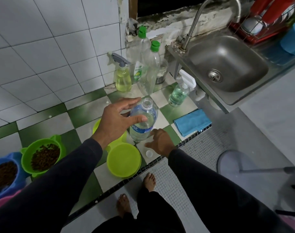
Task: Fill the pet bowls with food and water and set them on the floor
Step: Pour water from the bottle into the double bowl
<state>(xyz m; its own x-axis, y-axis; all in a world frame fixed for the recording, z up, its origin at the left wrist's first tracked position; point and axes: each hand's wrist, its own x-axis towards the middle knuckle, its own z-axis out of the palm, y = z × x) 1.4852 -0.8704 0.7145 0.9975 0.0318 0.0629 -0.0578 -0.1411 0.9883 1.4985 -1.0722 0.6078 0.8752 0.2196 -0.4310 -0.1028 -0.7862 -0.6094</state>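
An uncapped clear water bottle [143,121] with a blue label stands on the green-and-white checkered counter [86,113]. My left hand [118,120] wraps thumb and fingers round its upper part. My right hand [160,140] rests with relaxed fingers on the counter by the bottle's base, beside the white cap [149,153]. An empty lime bowl [124,159] sits at the counter's front edge, and a second lime bowl [97,127] is partly hidden behind my left wrist. A green bowl [44,155] and a blue bowl [3,174], both at the left, hold brown kibble.
A pink bowl's rim [2,201] shows at the lower left. Spray and dish-soap bottles [143,64] stand against the tiled wall. A blue cloth [192,122] lies near the steel sink [227,68] with its tap. My bare feet stand on the grey floor [202,148].
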